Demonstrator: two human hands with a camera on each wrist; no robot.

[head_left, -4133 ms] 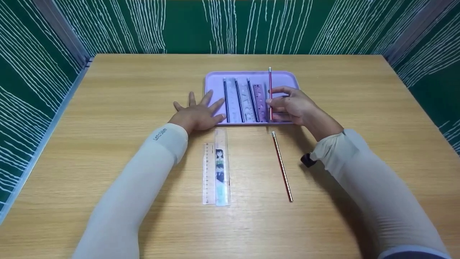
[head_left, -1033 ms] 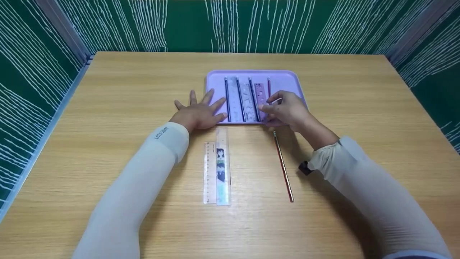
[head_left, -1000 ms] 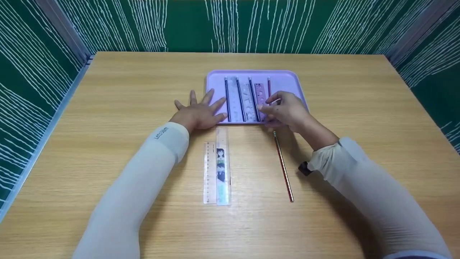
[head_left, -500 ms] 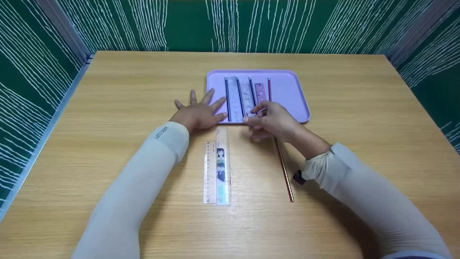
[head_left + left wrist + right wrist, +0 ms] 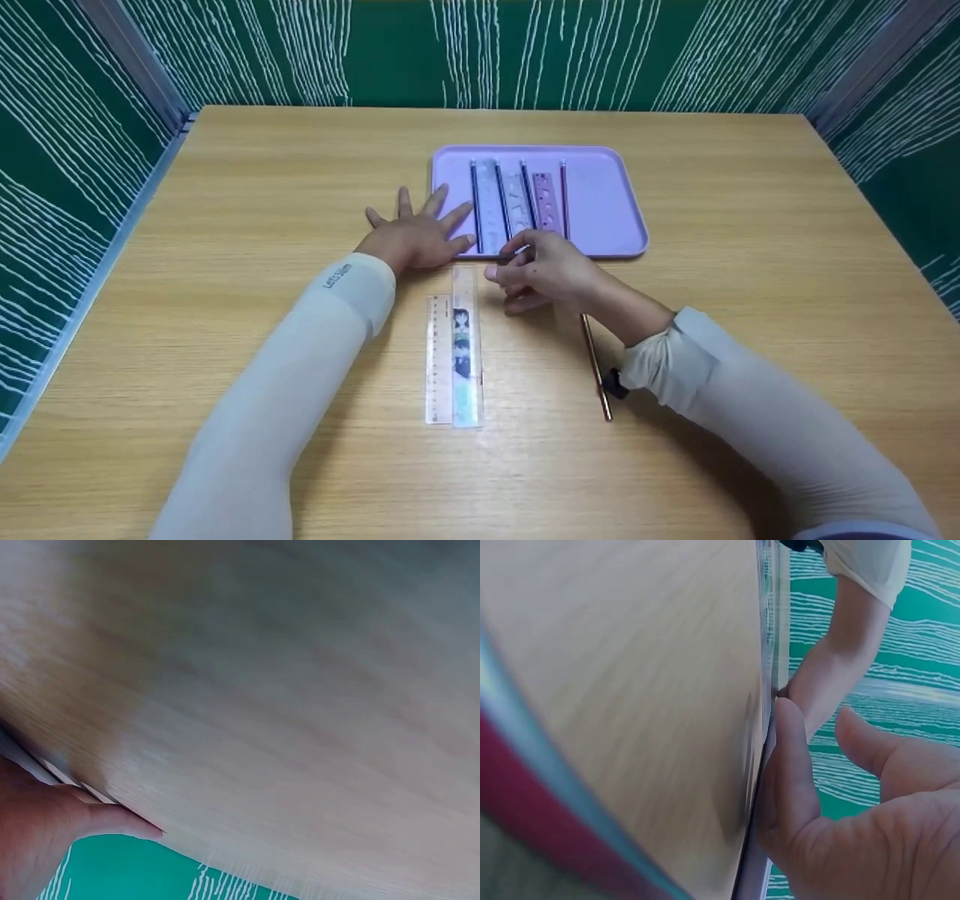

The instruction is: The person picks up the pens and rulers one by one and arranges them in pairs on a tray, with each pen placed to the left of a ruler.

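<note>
With fingers spread, my left hand [image 5: 412, 238] rests at the left edge of the purple tray [image 5: 611, 206]. My right hand [image 5: 551, 271] hovers by the tray's front rim, fingers loosely bent. Nothing lies between thumb and fingers in the right wrist view [image 5: 870, 832]. Closest to its fingertips is a clear ruler with cartoon figures [image 5: 466, 390], beside a plain clear ruler [image 5: 438, 367] on the table. On the tray, dark pencils [image 5: 475, 210] alternate with clear stencil rulers [image 5: 490, 214], then a pink stencil ruler [image 5: 545, 196] and a red pencil [image 5: 564, 199]. The right hand hides some lower ends.
A striped pencil [image 5: 595, 360] lies on the wooden table [image 5: 300, 165] under my right forearm, its upper end hidden. A dark wrist strap piece [image 5: 615, 384] hangs at the right sleeve. Green walls with white streaks [image 5: 397, 52] enclose the table's far side.
The red pencil, earlier held upright in my right hand, now lies on the tray. That hand has let go and moved left and nearer, toward the clear rulers. The left hand stays put.
</note>
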